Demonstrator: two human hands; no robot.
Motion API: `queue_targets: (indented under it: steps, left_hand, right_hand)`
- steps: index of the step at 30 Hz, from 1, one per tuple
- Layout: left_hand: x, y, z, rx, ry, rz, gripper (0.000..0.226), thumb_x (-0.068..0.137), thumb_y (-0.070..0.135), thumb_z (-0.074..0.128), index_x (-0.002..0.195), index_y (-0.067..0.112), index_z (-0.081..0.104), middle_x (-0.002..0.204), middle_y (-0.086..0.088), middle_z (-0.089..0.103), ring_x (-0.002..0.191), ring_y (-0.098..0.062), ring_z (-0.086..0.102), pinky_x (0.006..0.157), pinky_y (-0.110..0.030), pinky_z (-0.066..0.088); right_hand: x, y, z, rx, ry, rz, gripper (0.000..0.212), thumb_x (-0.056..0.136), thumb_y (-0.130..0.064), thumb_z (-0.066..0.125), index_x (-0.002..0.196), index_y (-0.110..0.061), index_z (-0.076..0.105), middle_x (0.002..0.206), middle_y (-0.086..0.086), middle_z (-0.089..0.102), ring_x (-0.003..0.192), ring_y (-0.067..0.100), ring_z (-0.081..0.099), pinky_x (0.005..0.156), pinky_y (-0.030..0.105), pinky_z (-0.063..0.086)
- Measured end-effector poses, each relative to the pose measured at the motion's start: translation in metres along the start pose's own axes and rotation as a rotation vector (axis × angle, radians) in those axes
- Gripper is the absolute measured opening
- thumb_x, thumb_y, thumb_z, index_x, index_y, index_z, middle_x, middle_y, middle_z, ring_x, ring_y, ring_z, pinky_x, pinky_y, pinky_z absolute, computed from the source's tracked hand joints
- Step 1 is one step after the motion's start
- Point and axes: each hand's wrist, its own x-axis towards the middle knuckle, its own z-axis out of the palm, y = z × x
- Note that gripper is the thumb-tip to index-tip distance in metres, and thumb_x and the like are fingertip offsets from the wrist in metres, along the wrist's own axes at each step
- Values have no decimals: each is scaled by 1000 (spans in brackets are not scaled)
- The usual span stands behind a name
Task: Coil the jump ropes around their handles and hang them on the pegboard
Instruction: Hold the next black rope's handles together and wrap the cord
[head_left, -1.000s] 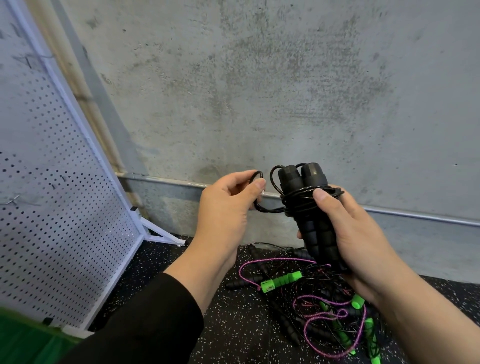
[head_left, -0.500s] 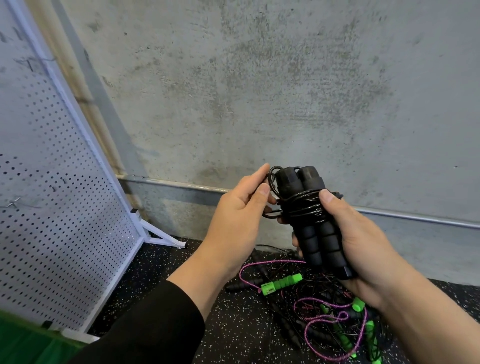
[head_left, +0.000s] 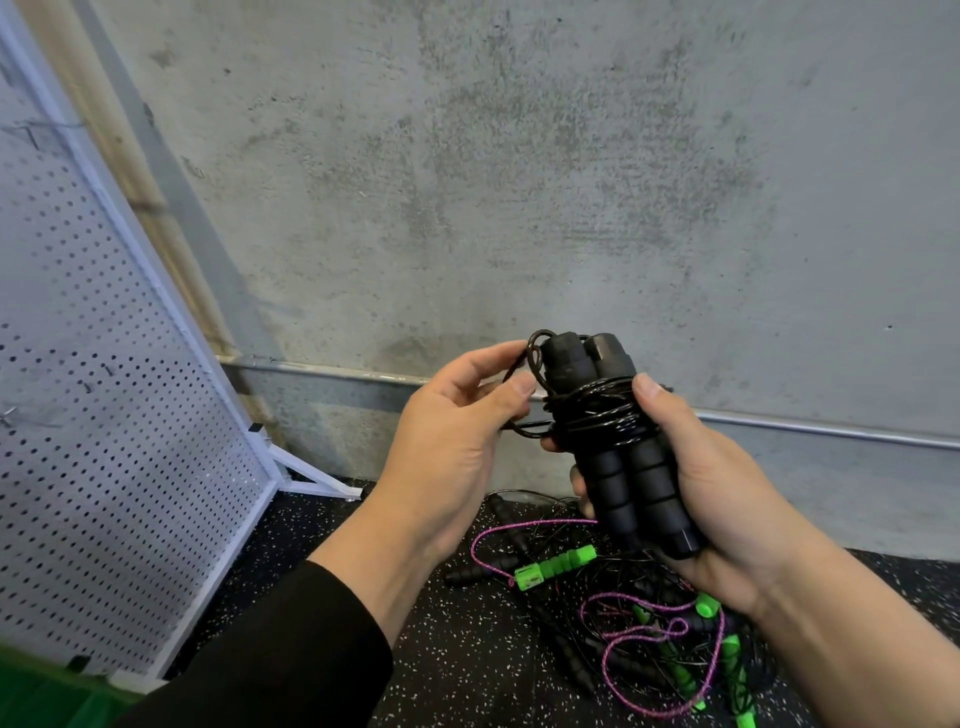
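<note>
My right hand (head_left: 711, 499) grips two black foam jump-rope handles (head_left: 618, 467) held side by side and upright, thumb pressing on the black cord (head_left: 597, 415) wound around their upper part. My left hand (head_left: 457, 441) sits just left of the handles and pinches the loose loop end of that cord (head_left: 532, 358) between thumb and fingers. The white pegboard (head_left: 104, 415) leans at the left.
On the speckled black floor below lies a tangled pile of ropes (head_left: 623, 613): a green handle (head_left: 556, 564), purple cord (head_left: 670, 634), several black handles. A concrete wall (head_left: 519, 182) with a metal rail (head_left: 831, 431) stands behind. The pegboard's white foot (head_left: 317, 480) juts out.
My left hand has moved right, close to the handles, bringing the cord's loose loop up beside the handle tops. The right hand's grip has stayed the same.
</note>
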Motion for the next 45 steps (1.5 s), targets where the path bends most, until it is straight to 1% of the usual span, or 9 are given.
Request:
queue_targets:
  steps: [6,13,20,24,27,35,39,41,45]
  left_hand:
    - [-1,2,-2,44,30,21,28,79,20,75,106,19,80,111,-9,71,102,-18,61,94,-29,47]
    - [-4,8,1,118,11,71,24,90,6,69,110,14,79,118,-9,74,110,-16,64,104,-32,48]
    - [-9,15,7,297,69,141,31,91,-8,65,104,20,70,97,3,76,94,-6,69,85,-17,52]
    - [-11,12,8,463,126,159,8,88,13,76,88,21,76,90,2,75,83,-3,68,75,-14,49]
    - [-11,6,7,594,179,159,10,86,23,79,78,27,75,83,7,71,75,1,63,70,-12,44]
    - [-15,-2,16,886,181,226,12,100,20,60,90,26,59,102,12,55,93,0,54,79,-7,38]
    - [-21,-6,21,972,119,304,10,101,17,57,94,25,55,125,9,42,118,5,42,95,0,25]
    - [-19,-7,17,1022,98,359,13,99,18,61,92,28,56,130,9,38,127,-5,40,104,-10,26]
    - [-8,-4,8,1019,88,352,6,94,23,68,90,28,68,105,18,41,111,-15,48,101,-41,41]
  right_hand:
    - [1,1,1,6,1,5,57,88,-55,54,121,-11,70,110,24,73,72,26,63,70,37,53]
    - [1,3,0,-3,-11,26,56,89,-56,52,121,-13,70,111,23,73,73,25,63,69,36,55]
    - [3,5,-1,-80,33,10,55,89,-54,53,125,-14,65,108,19,75,73,23,66,70,36,53]
    - [3,7,2,-155,60,-47,41,94,-45,55,120,-14,63,102,15,77,70,18,68,57,28,55]
    - [2,9,4,-209,63,-76,33,95,-41,55,115,-17,63,96,11,78,69,16,68,56,25,54]
    - [7,14,4,-287,90,-120,44,77,-52,63,108,-20,64,79,5,73,65,19,65,53,28,52]
    - [13,17,3,-339,121,-147,47,72,-59,67,103,-24,65,78,6,67,64,17,58,58,33,48]
    - [16,18,0,-358,116,-169,43,75,-60,71,102,-27,65,80,5,68,67,17,58,65,40,50]
    - [18,21,-6,-445,90,-203,37,80,-61,72,104,-34,64,91,4,75,75,12,64,78,44,53]
